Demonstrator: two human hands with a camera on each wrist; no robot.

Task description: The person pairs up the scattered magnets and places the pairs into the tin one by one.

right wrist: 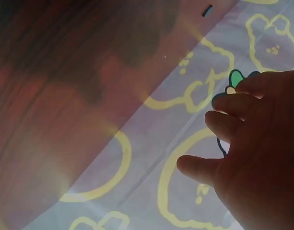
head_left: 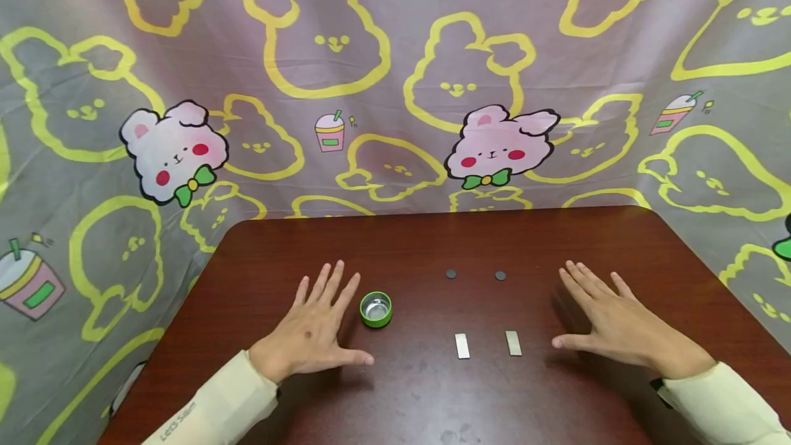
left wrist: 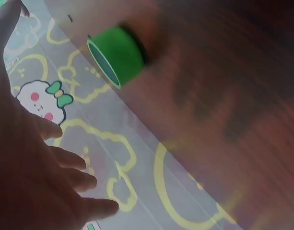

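Note:
My left hand (head_left: 312, 335) hovers over the table with fingers spread, holding nothing. Just right of its fingers stands a small round green bowl (head_left: 375, 310) with a silvery inside; the left wrist view shows the green bowl (left wrist: 119, 56) from the side. My right hand (head_left: 618, 325) is also spread and holds nothing, at the right of the table. Between the hands lie two pale rectangular strips, a left one (head_left: 462, 346) and a right one (head_left: 513, 343). Farther back are two small dark discs, one on the left (head_left: 451, 274) and one on the right (head_left: 500, 276).
A dark reddish-brown wooden table (head_left: 408, 404) carries everything. Behind it and along both sides hangs a grey-pink cloth (head_left: 395, 53) printed with yellow outlines and cartoon rabbits. The table's far edge meets the cloth.

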